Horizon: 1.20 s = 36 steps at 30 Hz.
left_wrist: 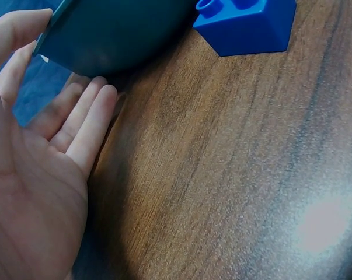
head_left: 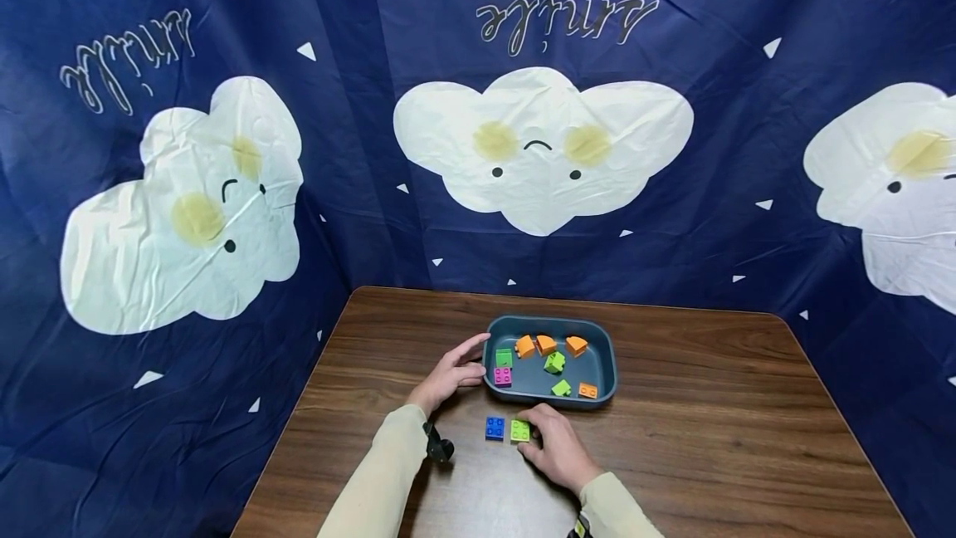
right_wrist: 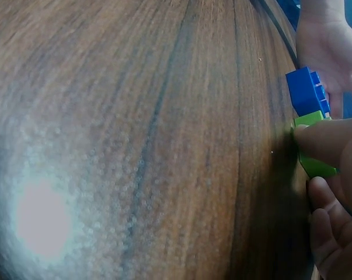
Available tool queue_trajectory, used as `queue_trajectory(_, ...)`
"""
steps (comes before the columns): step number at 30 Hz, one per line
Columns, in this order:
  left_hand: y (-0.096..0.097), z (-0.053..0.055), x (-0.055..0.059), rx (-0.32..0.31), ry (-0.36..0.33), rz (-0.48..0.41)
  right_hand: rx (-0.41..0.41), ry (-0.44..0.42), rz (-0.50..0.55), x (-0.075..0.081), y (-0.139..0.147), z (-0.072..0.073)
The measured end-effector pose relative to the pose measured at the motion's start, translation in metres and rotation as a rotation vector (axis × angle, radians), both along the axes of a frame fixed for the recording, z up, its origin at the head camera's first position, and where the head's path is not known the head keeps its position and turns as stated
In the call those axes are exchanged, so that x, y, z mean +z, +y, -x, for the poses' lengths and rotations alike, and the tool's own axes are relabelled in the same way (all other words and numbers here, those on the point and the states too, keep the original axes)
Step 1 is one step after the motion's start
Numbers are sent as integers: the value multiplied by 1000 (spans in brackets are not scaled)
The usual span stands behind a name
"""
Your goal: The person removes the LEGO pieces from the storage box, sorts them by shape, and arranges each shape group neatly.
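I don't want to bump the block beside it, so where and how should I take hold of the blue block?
Probably pinch the blue block by its near and far walls, coming from above and slightly left. It sits studs up with flat sides, and the lime block stands close on its right, leaving little finger room there.
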<state>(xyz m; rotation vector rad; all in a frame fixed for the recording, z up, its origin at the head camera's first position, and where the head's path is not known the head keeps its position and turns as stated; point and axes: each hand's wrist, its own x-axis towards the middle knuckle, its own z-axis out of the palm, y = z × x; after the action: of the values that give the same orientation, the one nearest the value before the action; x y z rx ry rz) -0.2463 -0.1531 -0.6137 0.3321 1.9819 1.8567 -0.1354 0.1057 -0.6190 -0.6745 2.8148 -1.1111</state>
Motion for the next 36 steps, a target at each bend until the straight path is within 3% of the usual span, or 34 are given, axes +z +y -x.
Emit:
queue_trajectory(12, 0, 0, -2, 6, 3, 4, -7, -25, 2, -1, 1, 0)
queue_trajectory(21, 0, -1, 0, 2, 11, 7, -3, 10, 41, 3, 6, -2)
queue_trajectory(27, -1, -1, -1, 4, 13, 7, 18, 46, 35, 20, 20, -9)
queue_trajectory(36, 0, -1, -1, 5, 0, -1, 26, 137, -4, 61, 42, -14)
